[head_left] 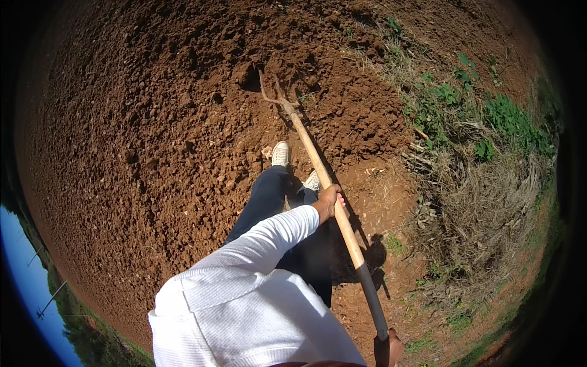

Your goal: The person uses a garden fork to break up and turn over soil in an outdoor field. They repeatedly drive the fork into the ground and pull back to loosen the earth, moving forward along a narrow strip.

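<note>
A long-handled garden fork (313,153) slants across the view, its pale wooden shaft turning dark near the bottom. My left hand (329,202) is closed round the middle of the shaft, beyond a white sleeve. Lower down, at the butt end, my right hand (394,350) grips the dark part, partly cut off by the picture's edge. The thin prongs (269,92) rest against loose reddish soil (202,110), beside a dark hollow. How deep they sit is hard to make out.
My pale shoes (281,154) stand on the soil just short of the prongs. Dry grass (483,202) and green weeds (513,125) line the right side. Bare packed earth (379,183) lies between the shaft and the grass. Poles and trees show at the far lower left.
</note>
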The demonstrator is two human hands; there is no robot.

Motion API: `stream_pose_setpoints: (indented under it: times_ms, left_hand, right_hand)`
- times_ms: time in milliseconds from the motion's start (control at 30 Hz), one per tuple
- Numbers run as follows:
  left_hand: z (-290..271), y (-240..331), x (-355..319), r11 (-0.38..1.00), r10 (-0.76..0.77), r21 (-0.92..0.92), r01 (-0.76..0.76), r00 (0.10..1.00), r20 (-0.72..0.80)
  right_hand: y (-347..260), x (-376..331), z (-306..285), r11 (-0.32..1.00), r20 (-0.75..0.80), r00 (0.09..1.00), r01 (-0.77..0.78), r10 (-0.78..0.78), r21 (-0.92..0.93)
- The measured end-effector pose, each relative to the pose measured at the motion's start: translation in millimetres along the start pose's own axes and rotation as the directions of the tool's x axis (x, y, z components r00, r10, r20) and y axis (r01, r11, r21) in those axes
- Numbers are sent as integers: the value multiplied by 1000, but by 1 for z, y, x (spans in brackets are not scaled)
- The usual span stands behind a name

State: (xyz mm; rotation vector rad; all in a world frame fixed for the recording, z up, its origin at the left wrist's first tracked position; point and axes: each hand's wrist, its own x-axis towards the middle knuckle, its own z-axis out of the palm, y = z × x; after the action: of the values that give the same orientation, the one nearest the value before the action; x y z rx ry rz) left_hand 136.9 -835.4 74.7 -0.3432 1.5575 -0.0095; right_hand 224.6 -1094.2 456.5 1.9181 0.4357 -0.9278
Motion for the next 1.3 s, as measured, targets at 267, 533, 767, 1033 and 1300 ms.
stream_pose_setpoints:
  times_ms: [267, 533, 767, 1033, 1300]
  left_hand:
    - [-47, 92, 156, 978, 206, 0, -207, 970, 126]
    - [-81, 64, 169, 951, 235, 222, -214, 969, -75]
    - [-79, 28, 127, 843, 443, 420, -335, 876, -190]
    - [13, 108, 96, 174, 777, 972, -159, 629, -36]
    - [38, 170, 107, 48, 809, 997, -52, 588, -9]
  right_hand:
    - [-141, 73, 29, 926, -72, 977, 214, -202, 311]
    - [-186, 88, 147, 900, 13, 986, 146, -165, 412]
    - [-163, 82, 211, 794, 59, 967, 168, -248, 585]
    - [-213, 101, 141, 214, 463, 557, -454, -690, 865]
    - [-264, 100, 79, 83, 344, 504, -469, -792, 879]
